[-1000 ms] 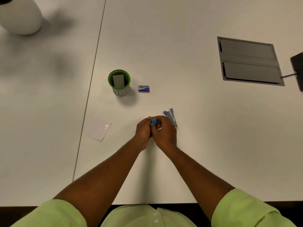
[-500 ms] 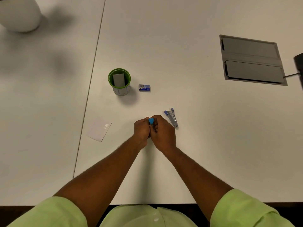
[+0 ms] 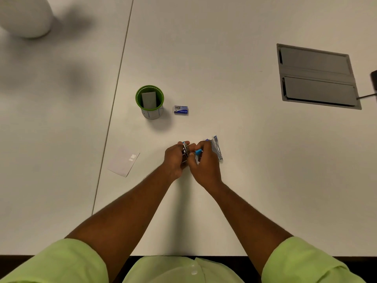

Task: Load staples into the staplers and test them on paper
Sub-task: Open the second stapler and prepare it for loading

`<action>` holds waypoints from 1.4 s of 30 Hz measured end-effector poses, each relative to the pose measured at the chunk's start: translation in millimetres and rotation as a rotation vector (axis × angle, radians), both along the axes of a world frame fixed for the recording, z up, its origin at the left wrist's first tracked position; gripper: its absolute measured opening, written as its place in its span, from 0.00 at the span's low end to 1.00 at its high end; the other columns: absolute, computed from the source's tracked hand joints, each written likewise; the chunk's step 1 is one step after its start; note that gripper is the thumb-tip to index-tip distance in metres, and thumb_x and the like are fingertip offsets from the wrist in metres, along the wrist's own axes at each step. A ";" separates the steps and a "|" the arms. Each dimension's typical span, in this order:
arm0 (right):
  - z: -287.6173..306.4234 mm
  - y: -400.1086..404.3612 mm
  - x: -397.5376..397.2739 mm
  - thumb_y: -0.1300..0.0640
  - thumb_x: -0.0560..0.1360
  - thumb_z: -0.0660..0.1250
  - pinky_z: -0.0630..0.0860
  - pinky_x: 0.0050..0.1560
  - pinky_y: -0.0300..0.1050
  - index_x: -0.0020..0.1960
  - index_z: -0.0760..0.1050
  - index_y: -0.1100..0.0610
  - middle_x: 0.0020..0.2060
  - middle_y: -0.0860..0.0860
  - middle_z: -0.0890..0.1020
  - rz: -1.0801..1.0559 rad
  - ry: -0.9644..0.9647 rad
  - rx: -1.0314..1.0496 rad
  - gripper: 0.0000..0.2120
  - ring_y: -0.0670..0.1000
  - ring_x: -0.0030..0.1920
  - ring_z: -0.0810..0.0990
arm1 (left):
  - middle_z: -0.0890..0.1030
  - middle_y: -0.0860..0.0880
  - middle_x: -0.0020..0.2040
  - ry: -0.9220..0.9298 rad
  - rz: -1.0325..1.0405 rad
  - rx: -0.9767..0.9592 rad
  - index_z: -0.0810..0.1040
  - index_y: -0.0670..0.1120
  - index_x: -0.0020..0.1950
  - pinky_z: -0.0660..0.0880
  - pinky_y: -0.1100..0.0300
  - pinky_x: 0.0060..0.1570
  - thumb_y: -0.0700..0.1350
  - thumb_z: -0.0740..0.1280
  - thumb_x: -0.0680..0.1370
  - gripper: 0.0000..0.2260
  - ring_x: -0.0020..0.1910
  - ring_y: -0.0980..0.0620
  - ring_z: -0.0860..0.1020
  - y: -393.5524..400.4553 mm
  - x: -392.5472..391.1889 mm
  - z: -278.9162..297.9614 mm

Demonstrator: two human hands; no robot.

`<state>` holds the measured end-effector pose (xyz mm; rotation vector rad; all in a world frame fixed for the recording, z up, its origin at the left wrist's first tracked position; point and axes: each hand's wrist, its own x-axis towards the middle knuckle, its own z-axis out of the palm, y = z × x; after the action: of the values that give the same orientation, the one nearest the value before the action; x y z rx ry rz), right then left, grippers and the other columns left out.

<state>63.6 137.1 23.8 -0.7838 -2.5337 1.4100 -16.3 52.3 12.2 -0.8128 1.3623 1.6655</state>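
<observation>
- Just below the middle of the frame, the left hand (image 3: 175,160) grips the metal body of a small stapler (image 3: 185,150), fingers curled round it, its silver channel showing between the fingertips.
- The right hand (image 3: 205,166) pinches the stapler's blue top (image 3: 198,152), which sits swung away from the metal part, so the stapler looks opened for loading.
- The view here is small and partly covered by fingers, so whether any staples already lie in the channel cannot be told.
- A second stapler (image 3: 216,148), blue and silver, lies on the counter (image 3: 224,201) just right of the right hand, touching or nearly touching its knuckles. It seems splayed open, but its loaded state is unreadable.
- The staple box (image 3: 181,110), blue and white, sits above the hands, just right of the green cup (image 3: 150,102), which holds a grey card-like thing.
- A white paper slip (image 3: 124,162) lies left of the hands, apart from them, with a small pale mark near its upper right corner. Whether those are staples from a test is not clear.
- Judgement: the task sits in its loading stage. The held stapler looks mid-load, and closing it and pressing it on the paper are probably still to come, as may be work on the second stapler.
- A grey hatch (image 3: 317,76) is set into the counter at the upper right.
</observation>
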 end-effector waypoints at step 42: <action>-17.3 -4.9 -22.6 0.45 0.76 0.69 0.85 0.45 0.48 0.54 0.78 0.54 0.45 0.51 0.85 -0.300 -0.283 -0.506 0.14 0.51 0.45 0.86 | 0.86 0.43 0.56 0.097 -0.044 0.207 0.80 0.41 0.63 0.82 0.52 0.53 0.45 0.56 0.86 0.15 0.55 0.45 0.85 -9.4 6.6 11.5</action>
<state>41.0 132.1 6.5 -1.4676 -2.1123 1.9654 -9.6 42.9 23.7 -0.5858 1.2377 1.7961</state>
